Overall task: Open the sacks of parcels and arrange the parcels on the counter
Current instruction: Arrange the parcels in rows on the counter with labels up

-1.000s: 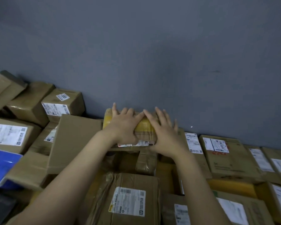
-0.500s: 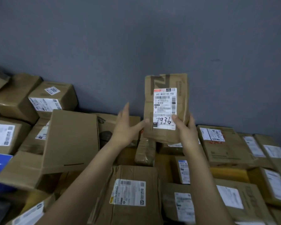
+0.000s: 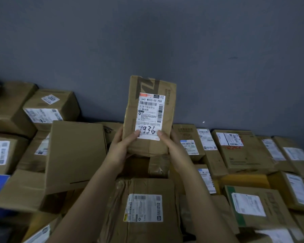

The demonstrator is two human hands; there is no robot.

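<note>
Grey wall (image 3: 165, 41) backs a dense pile of cardboard parcels (image 3: 244, 151); whatever surface bears them is hidden, and no sack shows. One brown parcel (image 3: 148, 148) is held upright above the pile, clear of the boxes below. Its white label (image 3: 150, 116) faces the camera, with the handwritten number 7936 near the bottom.

The left hand (image 3: 120, 148) and right hand (image 3: 172, 146) each grasp a lower corner. The thumbs press on the front face at the label's lower edge and the fingers wrap behind.

Change: a second ago both hands lie flat on a parcel in the row by the wall. Half a second ago the right hand alone holds this parcel raised while the left stands open beside it. Now the left grips it too, and the label is squarer to the view.

Reading: the parcel is probably lifted so its number can be checked, so the step in hand is likely sorting, with placement yet to come.

Neighbours: a flat carton (image 3: 75, 155) lies to the left and a taped parcel (image 3: 147, 207) lies between the forearms.
</note>
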